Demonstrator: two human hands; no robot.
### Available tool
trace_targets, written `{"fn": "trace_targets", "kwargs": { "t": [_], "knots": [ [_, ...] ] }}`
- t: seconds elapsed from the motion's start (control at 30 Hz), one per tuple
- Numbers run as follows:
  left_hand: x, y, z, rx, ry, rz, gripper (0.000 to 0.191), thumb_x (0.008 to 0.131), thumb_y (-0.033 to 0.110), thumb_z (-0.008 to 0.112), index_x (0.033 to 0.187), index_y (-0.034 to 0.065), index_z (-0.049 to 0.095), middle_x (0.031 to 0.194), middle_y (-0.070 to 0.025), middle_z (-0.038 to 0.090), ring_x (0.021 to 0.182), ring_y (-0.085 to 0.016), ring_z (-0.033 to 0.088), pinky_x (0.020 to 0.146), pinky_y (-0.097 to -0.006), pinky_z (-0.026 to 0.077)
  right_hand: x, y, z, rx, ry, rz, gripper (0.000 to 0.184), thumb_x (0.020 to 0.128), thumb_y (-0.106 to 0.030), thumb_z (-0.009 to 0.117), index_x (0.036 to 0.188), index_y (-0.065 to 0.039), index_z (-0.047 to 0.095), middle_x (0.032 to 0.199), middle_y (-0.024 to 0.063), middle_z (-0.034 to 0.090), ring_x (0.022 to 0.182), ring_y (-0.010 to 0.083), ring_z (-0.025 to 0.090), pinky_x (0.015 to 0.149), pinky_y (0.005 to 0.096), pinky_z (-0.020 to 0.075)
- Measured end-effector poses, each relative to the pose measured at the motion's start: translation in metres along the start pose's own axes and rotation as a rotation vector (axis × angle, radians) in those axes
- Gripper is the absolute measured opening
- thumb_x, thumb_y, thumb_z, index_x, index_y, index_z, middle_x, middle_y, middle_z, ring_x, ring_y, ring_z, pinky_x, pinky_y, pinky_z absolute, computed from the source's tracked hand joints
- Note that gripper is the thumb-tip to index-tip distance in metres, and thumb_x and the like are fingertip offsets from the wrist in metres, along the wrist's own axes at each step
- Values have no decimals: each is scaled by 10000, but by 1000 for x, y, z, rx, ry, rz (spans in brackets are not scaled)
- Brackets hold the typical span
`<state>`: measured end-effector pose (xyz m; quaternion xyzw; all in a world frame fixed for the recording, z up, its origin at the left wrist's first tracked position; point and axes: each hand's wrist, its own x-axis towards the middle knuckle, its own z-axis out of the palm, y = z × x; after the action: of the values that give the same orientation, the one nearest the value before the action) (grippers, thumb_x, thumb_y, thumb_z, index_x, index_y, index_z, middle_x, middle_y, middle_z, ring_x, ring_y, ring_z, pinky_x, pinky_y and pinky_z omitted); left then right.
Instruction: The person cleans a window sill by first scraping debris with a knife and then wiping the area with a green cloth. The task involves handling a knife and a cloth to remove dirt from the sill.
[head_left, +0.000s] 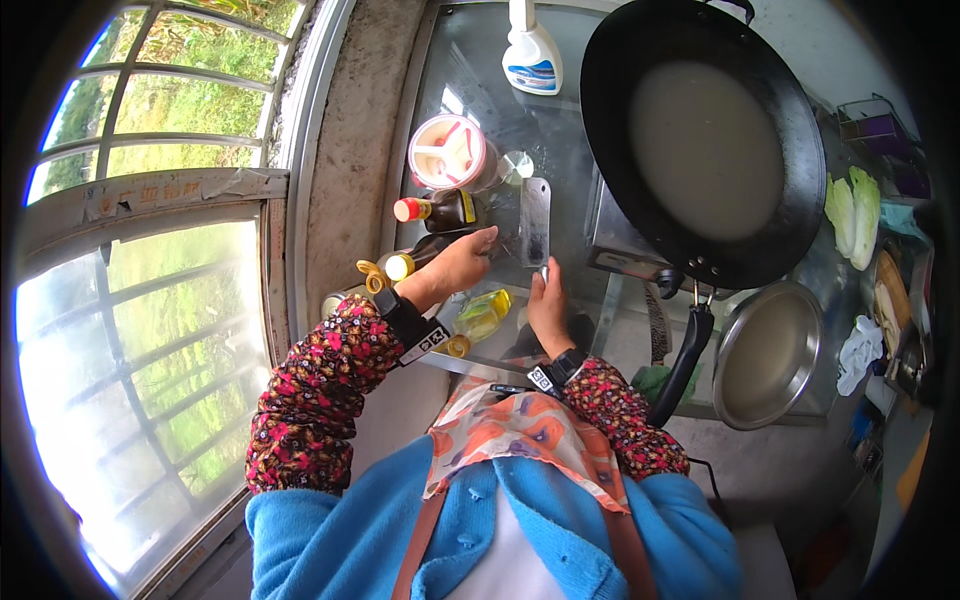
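Note:
My right hand grips the handle of a metal cleaver, whose blade points away from me over the glass-topped table. My left hand is beside the cleaver, over the body of a dark bottle with a pale yellow cap. It hides part of that bottle, and whether its fingers hold anything is unclear. Just beyond is another dark bottle with a red cap. A clear bottle of yellow liquid is between my forearms. Farther off is a round divided seasoning box with red spoons.
On the right, a large black wok of cloudy liquid sits over a stove, its handle pointing towards me. Nearby are a steel basin, cabbage leaves and a green cloth. A white spray bottle stands at the back. A barred window is left.

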<state>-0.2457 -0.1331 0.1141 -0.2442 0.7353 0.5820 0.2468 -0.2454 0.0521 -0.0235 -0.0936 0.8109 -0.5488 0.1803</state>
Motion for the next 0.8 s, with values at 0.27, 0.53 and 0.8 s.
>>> {"fn": "trace_targets", "kwargs": {
  "t": [0.27,0.53,0.8],
  "knots": [
    [15,5,11,-14,132,-65,649,783,-108,427,1420,-84,307,1433,-230,411,1366,-268,367,1103,-292,284,16,-22,31,199,-95,-12,388,961,-155,500,1310,-2,424,1213,253,552,1107,414,549,908,425,453],
    [47,-2,20,85,219,-76,611,780,-54,437,1388,-38,381,1253,-210,559,1152,-251,544,981,-292,399,10,-3,10,97,40,100,397,959,-146,514,1318,-6,420,1218,259,547,1114,410,548,915,410,454],
    [102,-10,18,529,152,-13,753,771,1,481,1456,-67,173,1457,-355,253,1396,-401,251,1142,-372,259,-24,1,-35,47,103,123,397,986,-154,479,1321,36,383,1141,281,566,1023,407,581,869,404,470]
  ]
}}
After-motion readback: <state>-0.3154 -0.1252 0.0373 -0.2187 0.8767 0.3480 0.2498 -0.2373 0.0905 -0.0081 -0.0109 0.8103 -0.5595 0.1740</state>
